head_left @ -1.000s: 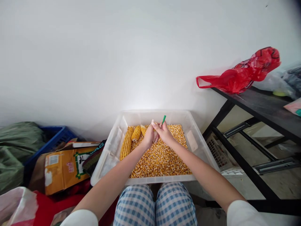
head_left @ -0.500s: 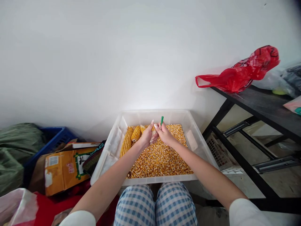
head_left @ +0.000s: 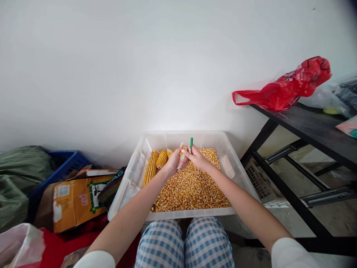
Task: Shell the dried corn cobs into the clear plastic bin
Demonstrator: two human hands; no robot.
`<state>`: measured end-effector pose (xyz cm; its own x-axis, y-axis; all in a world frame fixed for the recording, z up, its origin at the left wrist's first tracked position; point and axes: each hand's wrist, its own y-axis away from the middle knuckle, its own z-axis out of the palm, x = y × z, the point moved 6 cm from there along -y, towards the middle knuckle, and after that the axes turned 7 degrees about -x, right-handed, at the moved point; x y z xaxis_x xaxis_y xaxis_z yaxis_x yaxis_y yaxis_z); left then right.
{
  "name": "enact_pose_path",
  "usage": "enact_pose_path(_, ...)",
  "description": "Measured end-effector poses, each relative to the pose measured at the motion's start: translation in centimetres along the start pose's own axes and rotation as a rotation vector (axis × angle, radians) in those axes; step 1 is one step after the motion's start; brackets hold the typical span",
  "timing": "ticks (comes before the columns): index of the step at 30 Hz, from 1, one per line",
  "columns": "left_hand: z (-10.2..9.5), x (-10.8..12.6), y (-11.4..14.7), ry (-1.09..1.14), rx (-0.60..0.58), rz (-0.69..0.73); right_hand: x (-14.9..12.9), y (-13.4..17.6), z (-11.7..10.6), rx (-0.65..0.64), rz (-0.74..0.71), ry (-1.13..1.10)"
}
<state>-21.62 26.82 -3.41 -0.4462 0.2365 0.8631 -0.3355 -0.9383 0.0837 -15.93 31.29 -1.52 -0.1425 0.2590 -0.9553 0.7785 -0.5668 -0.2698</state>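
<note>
A: Item one?
B: Corn cob (head_left: 182, 158), partly stripped, clasped by the left hand (head_left: 174, 162) over the far middle of the clear plastic bin (head_left: 131, 182).
A: Right hand (head_left: 197, 158)?
B: Fingers pinched round a green-handled tool (head_left: 191, 143), touching the cob.
A: Bin contents?
B: Loose kernels (head_left: 192, 188); whole cobs (head_left: 152, 167) at the far left.
A: Surroundings?
B: Cardboard box (head_left: 74, 199) left; red plastic bag (head_left: 290, 87) on the black tabletop (head_left: 315, 126) right.
</note>
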Motion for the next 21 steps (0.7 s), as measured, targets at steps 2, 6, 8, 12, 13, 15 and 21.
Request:
enact_pose_path(2,0.04,0.33,-0.1,-0.02,0.012,0.062,-0.09,-0.02,0.06,-0.005,0.033,-0.076)
enact_pose_path(6,0.2,0.86,-0.11,-0.117,0.111,0.195,-0.06,0.11,-0.01,0.109,0.086,-0.206)
enact_pose_path(8,0.39,0.71,0.01,-0.135,0.124,0.177,-0.18,0.14,0.12,0.106,0.065,-0.193)
enact_pose_path(12,0.82,0.49,0.27,-0.072,0.053,0.109,-0.32,0.23,0.18,0.053,0.02,-0.14)
enact_pose_path(13,0.83,0.49,0.31,-0.056,0.039,0.095,-0.33,0.26,0.13,0.048,0.014,-0.127)
enact_pose_path(15,0.69,0.5,0.32,-0.027,0.027,0.073,-0.38,0.31,0.1,0.039,0.002,-0.1)
enact_pose_path(21,0.31,0.83,0.13,0.013,0.004,0.096,-0.59,0.3,0.03,0.034,0.013,-0.11)
